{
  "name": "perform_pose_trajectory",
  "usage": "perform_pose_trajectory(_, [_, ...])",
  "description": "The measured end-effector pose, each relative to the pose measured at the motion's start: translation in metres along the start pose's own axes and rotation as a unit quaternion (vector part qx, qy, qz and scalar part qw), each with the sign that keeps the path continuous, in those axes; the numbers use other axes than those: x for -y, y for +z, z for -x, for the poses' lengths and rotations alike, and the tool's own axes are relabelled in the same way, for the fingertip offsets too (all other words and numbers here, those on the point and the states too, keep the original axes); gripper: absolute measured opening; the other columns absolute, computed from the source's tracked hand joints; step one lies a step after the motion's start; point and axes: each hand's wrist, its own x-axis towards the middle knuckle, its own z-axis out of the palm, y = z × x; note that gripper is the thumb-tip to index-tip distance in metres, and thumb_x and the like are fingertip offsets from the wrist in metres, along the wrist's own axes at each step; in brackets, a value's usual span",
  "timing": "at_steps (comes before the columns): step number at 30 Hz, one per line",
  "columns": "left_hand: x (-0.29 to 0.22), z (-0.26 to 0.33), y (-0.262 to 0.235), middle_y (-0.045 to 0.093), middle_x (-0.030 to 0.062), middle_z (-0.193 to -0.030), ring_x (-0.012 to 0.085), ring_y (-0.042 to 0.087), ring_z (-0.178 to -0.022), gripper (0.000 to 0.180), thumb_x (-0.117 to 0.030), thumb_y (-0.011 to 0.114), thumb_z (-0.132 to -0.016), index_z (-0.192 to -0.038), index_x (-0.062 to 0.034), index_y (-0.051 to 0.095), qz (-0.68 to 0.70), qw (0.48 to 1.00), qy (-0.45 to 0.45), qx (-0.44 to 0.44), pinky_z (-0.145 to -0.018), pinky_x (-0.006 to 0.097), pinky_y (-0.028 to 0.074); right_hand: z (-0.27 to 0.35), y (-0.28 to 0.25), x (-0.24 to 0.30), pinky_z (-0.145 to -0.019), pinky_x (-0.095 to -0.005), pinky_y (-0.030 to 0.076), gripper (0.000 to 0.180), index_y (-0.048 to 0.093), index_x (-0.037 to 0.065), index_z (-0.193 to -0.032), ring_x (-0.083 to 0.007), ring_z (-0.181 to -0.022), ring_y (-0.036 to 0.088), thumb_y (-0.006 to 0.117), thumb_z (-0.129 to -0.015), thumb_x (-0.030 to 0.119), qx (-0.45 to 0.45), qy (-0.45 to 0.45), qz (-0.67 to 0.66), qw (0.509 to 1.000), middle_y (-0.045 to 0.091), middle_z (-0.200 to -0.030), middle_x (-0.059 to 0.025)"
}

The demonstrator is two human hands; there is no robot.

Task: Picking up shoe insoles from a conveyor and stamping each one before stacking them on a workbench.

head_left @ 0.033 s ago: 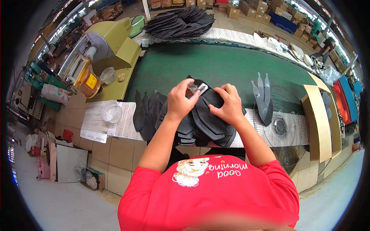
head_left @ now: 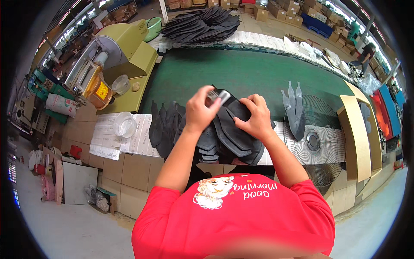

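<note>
My left hand (head_left: 202,110) is closed around a small clear-and-silver tool (head_left: 223,96); its exact kind is hard to make out. The tool is at the upper edge of a black sheet piece (head_left: 235,110) lying on top of a pile. On the right side of that piece, my right hand (head_left: 254,115) grips it with the thumb bent toward the index finger. Beneath and around both hands, several more black cut pieces (head_left: 233,138) overlap along the near edge of the green work surface (head_left: 194,69). Part of the top piece is hidden by my fingers.
At left stands an olive machine (head_left: 129,47) with an amber cup, beside clear tubs (head_left: 125,125). A fan of black pieces (head_left: 200,26) lies at the far side. To the right are loose grey-black strips (head_left: 294,112), a wire fan guard (head_left: 317,138) and an open carton (head_left: 355,134).
My left hand has shifted slightly left, and the small tool in it is tilted more upright. My right hand stays in place on the black piece.
</note>
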Motion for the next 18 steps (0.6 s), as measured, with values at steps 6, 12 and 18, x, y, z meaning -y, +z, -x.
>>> perform_pose_trajectory(6, [0.039, -0.021, -0.022, 0.070, 0.0114, -0.079, 0.0208, 0.069, -0.067, 0.034, -0.016, 0.076, -0.078, -0.107, -0.0038, 0.063, -0.009, 0.986, -0.144, -0.080, -0.063, 0.033, 0.054, 0.007, -0.027, -0.005, -0.083, -0.0408, 0.048, 0.046, 0.064, 0.004, -0.100, -0.0314, -0.095, 0.054, 0.077, -0.060, 0.025, 0.001, -0.017, 0.005, 1.000, 0.054, -0.099, -0.0114])
perform_pose_trajectory(12, [0.060, 0.005, -0.058, 0.065, 0.0043, -0.075, 0.0084, 0.061, -0.064, 0.031, -0.009, 0.073, -0.082, -0.110, 0.0004, 0.063, 0.069, 0.975, -0.190, -0.098, -0.061, 0.024, 0.050, -0.006, -0.068, -0.142, -0.086, -0.0444, 0.048, 0.049, 0.065, 0.003, -0.105, -0.0356, -0.097, 0.058, 0.072, -0.068, 0.035, -0.117, 0.211, 0.154, 0.958, 0.059, -0.099, -0.0175])
perform_pose_trajectory(18, [0.064, 0.012, -0.048, 0.065, 0.0036, -0.081, 0.0077, 0.060, -0.068, 0.032, -0.006, 0.073, -0.082, -0.111, 0.0019, 0.061, 0.146, 0.967, -0.191, -0.079, -0.063, 0.023, 0.051, 0.047, -0.102, -0.293, -0.090, -0.0463, 0.049, 0.065, 0.066, 0.003, -0.112, -0.0378, -0.108, 0.060, 0.069, -0.072, 0.053, -0.011, 0.489, 0.244, 0.838, 0.061, -0.115, -0.0221])
